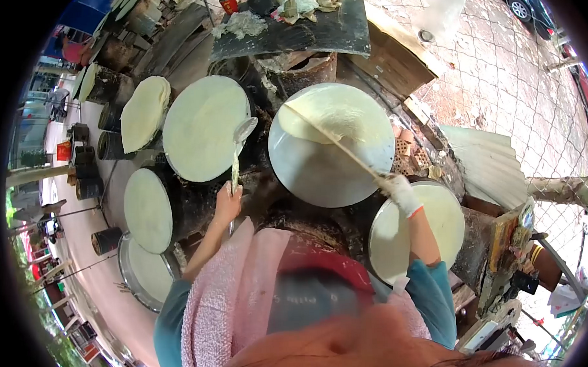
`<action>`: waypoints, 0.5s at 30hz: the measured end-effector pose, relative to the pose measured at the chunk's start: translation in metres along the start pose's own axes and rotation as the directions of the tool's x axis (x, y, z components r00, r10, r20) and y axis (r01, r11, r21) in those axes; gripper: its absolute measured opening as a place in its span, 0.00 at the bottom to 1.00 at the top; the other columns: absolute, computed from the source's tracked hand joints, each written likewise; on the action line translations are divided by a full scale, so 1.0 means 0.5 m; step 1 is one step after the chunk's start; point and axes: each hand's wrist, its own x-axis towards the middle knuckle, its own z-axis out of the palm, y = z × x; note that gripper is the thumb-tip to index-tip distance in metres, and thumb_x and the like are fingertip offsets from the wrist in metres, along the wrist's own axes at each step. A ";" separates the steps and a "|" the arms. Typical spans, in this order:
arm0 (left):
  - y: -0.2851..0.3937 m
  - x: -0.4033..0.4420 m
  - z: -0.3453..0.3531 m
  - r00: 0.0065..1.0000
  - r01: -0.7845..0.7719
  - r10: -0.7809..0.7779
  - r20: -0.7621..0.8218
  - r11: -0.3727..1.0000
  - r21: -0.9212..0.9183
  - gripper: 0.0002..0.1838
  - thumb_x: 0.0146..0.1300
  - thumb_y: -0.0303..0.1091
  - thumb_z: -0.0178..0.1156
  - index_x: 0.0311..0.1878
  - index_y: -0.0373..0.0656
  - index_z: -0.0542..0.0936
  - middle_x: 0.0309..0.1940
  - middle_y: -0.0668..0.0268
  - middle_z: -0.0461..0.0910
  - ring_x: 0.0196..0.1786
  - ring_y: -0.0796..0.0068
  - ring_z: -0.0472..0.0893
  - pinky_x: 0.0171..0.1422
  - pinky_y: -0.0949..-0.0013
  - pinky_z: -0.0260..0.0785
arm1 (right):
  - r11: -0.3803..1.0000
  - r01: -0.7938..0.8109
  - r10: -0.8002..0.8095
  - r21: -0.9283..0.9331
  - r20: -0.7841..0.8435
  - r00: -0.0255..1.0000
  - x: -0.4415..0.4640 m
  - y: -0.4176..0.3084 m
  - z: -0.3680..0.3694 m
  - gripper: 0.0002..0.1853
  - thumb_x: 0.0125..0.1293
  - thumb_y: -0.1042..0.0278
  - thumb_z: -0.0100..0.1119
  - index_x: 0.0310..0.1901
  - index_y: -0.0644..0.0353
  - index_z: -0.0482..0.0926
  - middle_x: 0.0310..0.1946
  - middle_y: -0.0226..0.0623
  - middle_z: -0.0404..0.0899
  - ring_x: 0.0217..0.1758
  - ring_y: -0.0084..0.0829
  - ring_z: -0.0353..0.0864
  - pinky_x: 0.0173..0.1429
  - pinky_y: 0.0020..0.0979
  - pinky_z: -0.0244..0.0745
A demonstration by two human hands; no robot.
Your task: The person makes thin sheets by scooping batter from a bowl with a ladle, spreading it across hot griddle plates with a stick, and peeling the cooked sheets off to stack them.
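My left hand (228,202) is closed round the handle of a batter-coated metal ladle (245,129), whose bowl overlaps the edge of a round griddle covered by a pale pancake (204,125). In my right hand (399,193), which wears a white glove, is a long thin wooden stick (338,142). It reaches across a round grey griddle (307,183), its far end over wet cream-coloured batter (327,114). The batter covers the far part of that surface; bare metal shows nearer me. Below my right forearm lies another round griddle with a pale sheet (438,227) on it.
More round pale sheets stand on the left: a stack (146,113), a single disc (148,210) and one in a metal-rimmed pan (148,273). A dark board (292,38) holds rags and a red can (228,2). Bricks (404,144) and a wire fence lie right.
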 end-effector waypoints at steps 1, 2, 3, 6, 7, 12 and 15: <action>0.004 0.003 -0.004 1.000 -0.020 0.020 0.002 0.998 0.051 0.13 0.65 0.35 0.55 0.31 0.36 0.69 0.18 0.58 0.70 0.21 0.64 0.72 0.28 0.62 0.65 | 0.980 0.107 -0.098 0.171 -0.059 0.993 0.022 0.011 -0.014 0.20 0.66 0.63 0.61 0.58 0.57 0.77 0.28 0.19 0.78 0.21 0.12 0.66 0.23 0.19 0.60; -0.008 0.014 -0.002 0.995 -0.091 0.095 -0.023 0.989 0.119 0.13 0.65 0.35 0.55 0.31 0.35 0.69 0.19 0.56 0.71 0.22 0.59 0.73 0.30 0.61 0.65 | 0.964 0.165 -0.142 0.207 -0.122 0.982 0.056 0.031 -0.028 0.19 0.66 0.61 0.61 0.56 0.59 0.79 0.26 0.20 0.77 0.19 0.12 0.65 0.22 0.20 0.59; -0.024 0.034 0.003 0.984 -0.163 0.173 -0.042 0.969 0.187 0.13 0.65 0.35 0.55 0.32 0.35 0.69 0.20 0.53 0.72 0.24 0.54 0.73 0.32 0.59 0.66 | 0.945 0.227 -0.185 0.237 -0.185 0.965 0.078 0.028 -0.035 0.19 0.65 0.58 0.61 0.53 0.60 0.80 0.24 0.21 0.77 0.18 0.13 0.64 0.21 0.21 0.59; -0.008 0.088 0.016 0.974 -0.206 0.225 -0.029 0.930 0.303 0.14 0.65 0.36 0.55 0.35 0.32 0.71 0.27 0.44 0.76 0.32 0.40 0.75 0.37 0.52 0.68 | 0.990 -0.121 0.128 -0.074 0.099 0.987 0.058 -0.025 -0.023 0.18 0.66 0.56 0.60 0.48 0.61 0.82 0.19 0.21 0.72 0.16 0.13 0.62 0.19 0.21 0.55; 0.011 0.097 0.019 0.967 -0.230 0.253 -0.020 0.907 0.352 0.14 0.66 0.37 0.55 0.36 0.32 0.71 0.27 0.43 0.77 0.33 0.40 0.76 0.38 0.51 0.69 | 0.995 -0.032 0.046 -0.095 0.146 0.988 0.046 -0.018 -0.007 0.18 0.66 0.53 0.59 0.46 0.61 0.82 0.15 0.20 0.67 0.14 0.14 0.59 0.17 0.22 0.51; 0.047 0.179 0.054 0.955 -0.287 0.275 0.109 0.775 0.563 0.15 0.66 0.38 0.54 0.41 0.32 0.70 0.27 0.43 0.78 0.34 0.40 0.79 0.38 0.45 0.71 | 0.912 0.027 -0.067 0.410 0.084 0.994 0.031 0.052 -0.021 0.17 0.67 0.67 0.60 0.56 0.63 0.78 0.35 0.25 0.78 0.34 0.14 0.73 0.35 0.18 0.70; 0.060 0.197 0.065 0.904 -0.404 0.386 0.184 0.630 0.663 0.13 0.66 0.37 0.53 0.43 0.33 0.70 0.26 0.45 0.79 0.31 0.43 0.80 0.35 0.45 0.72 | 0.951 0.203 -0.197 0.233 -0.049 0.979 0.072 0.070 -0.038 0.19 0.66 0.66 0.62 0.57 0.63 0.77 0.36 0.26 0.78 0.35 0.13 0.73 0.35 0.17 0.69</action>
